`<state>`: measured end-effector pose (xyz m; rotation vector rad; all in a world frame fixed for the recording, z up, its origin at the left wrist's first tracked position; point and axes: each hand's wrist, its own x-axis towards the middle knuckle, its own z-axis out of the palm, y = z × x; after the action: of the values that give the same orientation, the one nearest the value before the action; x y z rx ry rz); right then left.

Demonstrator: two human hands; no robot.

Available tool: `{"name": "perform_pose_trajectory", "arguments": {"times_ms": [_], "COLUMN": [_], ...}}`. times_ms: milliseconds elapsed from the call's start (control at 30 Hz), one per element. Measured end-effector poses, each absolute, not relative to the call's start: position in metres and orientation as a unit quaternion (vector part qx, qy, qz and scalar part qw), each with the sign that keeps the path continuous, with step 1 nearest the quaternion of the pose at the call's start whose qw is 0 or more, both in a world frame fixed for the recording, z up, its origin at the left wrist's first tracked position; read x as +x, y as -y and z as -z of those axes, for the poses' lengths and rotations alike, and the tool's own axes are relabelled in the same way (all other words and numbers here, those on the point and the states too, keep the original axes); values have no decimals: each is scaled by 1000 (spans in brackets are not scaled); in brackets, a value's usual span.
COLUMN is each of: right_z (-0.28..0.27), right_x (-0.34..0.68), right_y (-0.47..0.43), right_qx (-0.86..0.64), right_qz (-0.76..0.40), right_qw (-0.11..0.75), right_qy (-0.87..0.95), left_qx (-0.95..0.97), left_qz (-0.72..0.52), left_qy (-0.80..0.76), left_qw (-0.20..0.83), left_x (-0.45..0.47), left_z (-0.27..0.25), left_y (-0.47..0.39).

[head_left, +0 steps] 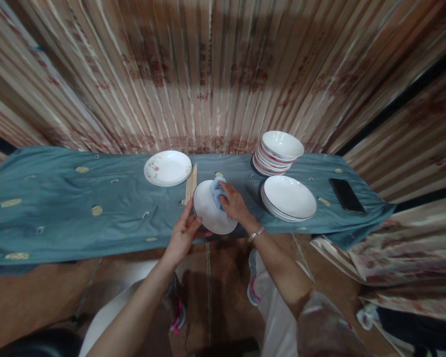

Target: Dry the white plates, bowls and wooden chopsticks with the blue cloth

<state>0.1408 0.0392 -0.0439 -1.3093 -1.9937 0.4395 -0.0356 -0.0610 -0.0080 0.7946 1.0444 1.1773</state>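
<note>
A white plate (pixel 213 216) with a dark rim is tilted over the front part of the table. My left hand (pixel 185 232) grips it at its left edge, thumb on the upper face and fingers underneath. Bunched in my right hand (pixel 233 202) is a light blue cloth (pixel 217 191), pressed on the plate's upper right face. Just behind the plate's left side lie several wooden chopsticks (pixel 191 183), side by side. Right of my right hand stands a stack of white plates (pixel 290 197) with dark rims.
Flower-patterned plates (pixel 169 167) are stacked at the back left. A tall stack of bowls (pixel 278 153) stands at the back right. A black phone (pixel 347 195) lies near the right end of the blue-green tablecloth (pixel 67 198). Curtains (pixel 208 74) hang close behind the table.
</note>
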Motion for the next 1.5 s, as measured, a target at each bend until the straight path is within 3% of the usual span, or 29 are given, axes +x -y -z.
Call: {"name": "perform_pose_trajectory", "arguments": {"times_ms": [433,733,1067,1500], "right_z": [36,27,15,13], "right_x": [121,107,106,116], "right_y": [-41,-29,-10,1], "right_qx": [-448,-360,-322,-308], "right_qz": [-238,-363,-497,-564], "right_qw": [409,443,410,362], "right_qy": [759,737,693,675], "left_qx": [348,347,336,330], "left_qz": [-522,-519,-526,-519], "left_qy": [-448,-445,-444,-445], "left_qw": [637,642,643,651], "left_x": [-35,-36,-37,-36], "left_z": [9,8,11,5], "left_y": [62,62,61,62]}}
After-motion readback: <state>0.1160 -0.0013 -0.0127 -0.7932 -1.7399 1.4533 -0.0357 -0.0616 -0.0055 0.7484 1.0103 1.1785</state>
